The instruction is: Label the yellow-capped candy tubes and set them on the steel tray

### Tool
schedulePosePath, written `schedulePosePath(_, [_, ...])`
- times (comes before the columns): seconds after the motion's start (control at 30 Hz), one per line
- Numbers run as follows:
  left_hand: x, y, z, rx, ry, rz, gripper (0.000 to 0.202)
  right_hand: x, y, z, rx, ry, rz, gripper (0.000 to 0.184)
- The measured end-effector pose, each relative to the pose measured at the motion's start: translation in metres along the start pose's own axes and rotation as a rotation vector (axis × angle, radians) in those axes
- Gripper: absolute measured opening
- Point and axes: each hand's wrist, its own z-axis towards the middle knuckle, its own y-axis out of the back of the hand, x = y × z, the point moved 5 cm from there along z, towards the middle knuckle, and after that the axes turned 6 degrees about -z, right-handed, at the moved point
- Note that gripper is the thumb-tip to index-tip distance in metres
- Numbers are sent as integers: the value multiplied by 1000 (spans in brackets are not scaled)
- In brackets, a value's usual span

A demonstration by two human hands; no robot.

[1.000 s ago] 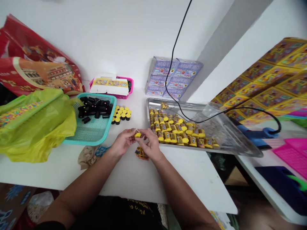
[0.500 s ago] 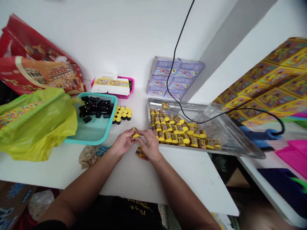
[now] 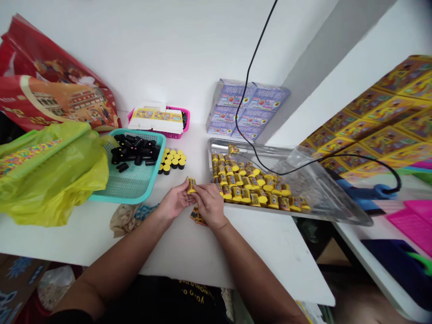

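Observation:
A small yellow canister [image 3: 191,185] with a printed label is pinched between my two hands above the white table. My left hand [image 3: 175,201] grips it from the left, thumb at its upper end. On the other side, the fingers of my right hand [image 3: 209,202] press against the label. Printed labels [image 3: 198,216] lie on the table under my right hand, partly covered by it. Several black canisters with yellow caps [image 3: 173,160] stand in a cluster beyond my left hand. To the right, many labelled yellow canisters [image 3: 245,194] lie in rows in a metal tray [image 3: 324,211].
A teal basket [image 3: 130,193] holds black canisters at the left, beside a yellow-green plastic bag [image 3: 57,180]. Crumpled brown cloth [image 3: 123,220] lies near my left forearm. Purple boxes [image 3: 248,110] stand behind the tray, and a black cable [image 3: 251,63] hangs over it.
The canister has turned more upright between my hands, so more of its label shows. My right fingers have shifted onto its side.

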Motion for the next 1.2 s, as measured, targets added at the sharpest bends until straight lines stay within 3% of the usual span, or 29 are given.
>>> schedulePosePath(0.23, [3, -1, 1, 28, -25, 21, 21, -2, -2, -2, -39, -32, 104, 22])
schedulePosePath(0.4, [5, -5, -1, 51, -68, 49, 25, -3, -1, -2, -56, -100, 131, 7])
schedulePosePath(0.5, [7, -6, -2, 51, -36, 81, 28, -5, 0, -2, -59, -130, 115, 11])
schedulePosePath(0.6, [7, -8, -3, 78, -8, 95, 27, -6, 1, -2, -37, -112, 83, 3])
schedulePosePath(0.73, [6, -8, -3, 82, -42, 74, 23, -4, 0, -3, -3, -50, 70, 16])
schedulePosePath(1.2, [4, -8, -5, 29, -199, 137, 38, 1, 3, -4, -38, 74, -3, 14])
